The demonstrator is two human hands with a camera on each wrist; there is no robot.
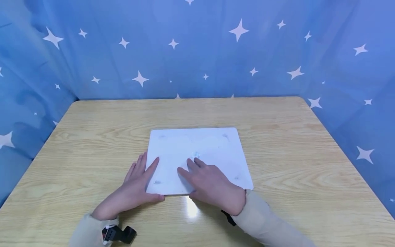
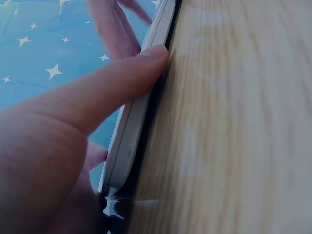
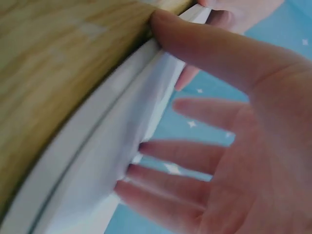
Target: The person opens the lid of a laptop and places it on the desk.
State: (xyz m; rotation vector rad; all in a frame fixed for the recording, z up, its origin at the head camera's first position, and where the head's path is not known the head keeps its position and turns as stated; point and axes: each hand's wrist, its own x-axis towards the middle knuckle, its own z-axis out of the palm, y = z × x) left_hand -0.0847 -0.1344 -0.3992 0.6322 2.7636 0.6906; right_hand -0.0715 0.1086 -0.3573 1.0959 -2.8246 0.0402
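Observation:
A closed white laptop [image 1: 179, 144] with rounded corners lies flat on the wooden table, with faint grey smudges near its corners and a small pale mark at its middle. In the left wrist view a seam runs along the laptop's edge [image 2: 130, 131]. My left hand [image 1: 134, 190] is at its front left corner, thumb against the front edge, index finger over the top, other fingers stretched along the left side. Straight fingers of my right hand [image 1: 213, 185] rest on the lid near its middle. In the right wrist view the right thumb [image 3: 204, 46] touches the front edge.
The light wooden table [image 1: 296, 147] reaches out on all sides of the laptop. Behind it and at both sides hangs a blue curtain [image 1: 200, 58] with white stars. A black wrist device [image 1: 118, 234] sits at the left sleeve.

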